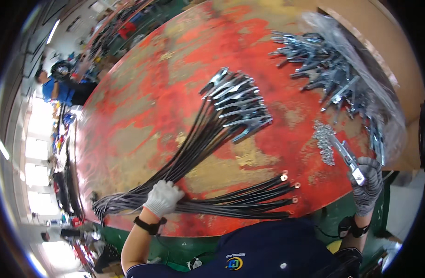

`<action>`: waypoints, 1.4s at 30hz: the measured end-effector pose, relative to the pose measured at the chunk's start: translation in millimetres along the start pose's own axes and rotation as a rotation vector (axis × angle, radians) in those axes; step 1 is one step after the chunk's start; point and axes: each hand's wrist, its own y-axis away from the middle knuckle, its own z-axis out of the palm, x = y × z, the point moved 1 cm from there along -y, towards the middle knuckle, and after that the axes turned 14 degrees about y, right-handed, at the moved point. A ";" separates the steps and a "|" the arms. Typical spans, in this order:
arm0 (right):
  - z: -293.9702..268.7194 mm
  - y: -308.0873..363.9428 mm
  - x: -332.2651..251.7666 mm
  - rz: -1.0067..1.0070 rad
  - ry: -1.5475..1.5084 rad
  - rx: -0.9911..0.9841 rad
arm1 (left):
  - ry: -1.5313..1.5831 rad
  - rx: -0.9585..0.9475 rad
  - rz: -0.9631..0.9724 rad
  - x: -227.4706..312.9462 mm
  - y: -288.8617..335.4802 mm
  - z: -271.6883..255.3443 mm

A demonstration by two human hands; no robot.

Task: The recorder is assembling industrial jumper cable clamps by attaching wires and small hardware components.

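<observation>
My left hand (164, 198), in a white knit glove, is closed around black cables (184, 167) near the table's front edge. Some of these cables run up to a row of silver metal clamps (242, 102) at mid-table. Others stretch right and end in copper ring lugs (284, 177). At the right edge my right hand (369, 185), in a grey-striped glove, grips a single metal clamp (349, 160). That clamp points up and left, over a small heap of tiny metal fasteners (323, 141). Which cable my left fingers hold is hidden.
Loose metal clamps (333, 78) lie piled at the far right, against a clear plastic bag (384, 102) and cardboard (402, 65). The round table (129, 134) has worn red paint. A person in blue (59, 89) stands beyond its left edge, with a cable coil.
</observation>
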 end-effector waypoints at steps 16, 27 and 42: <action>7.2 30.3 9.1 0.761 -0.968 0.071 | 1.005 0.183 0.330 137.3 -83.1 -81.2; 28.9 17.0 -25.3 0.186 -0.888 -0.516 | 1.131 0.353 0.366 142.5 -81.8 -84.4; 71.8 -18.9 -69.5 -0.308 -0.788 -0.751 | 1.074 0.170 0.636 135.7 -82.6 -74.5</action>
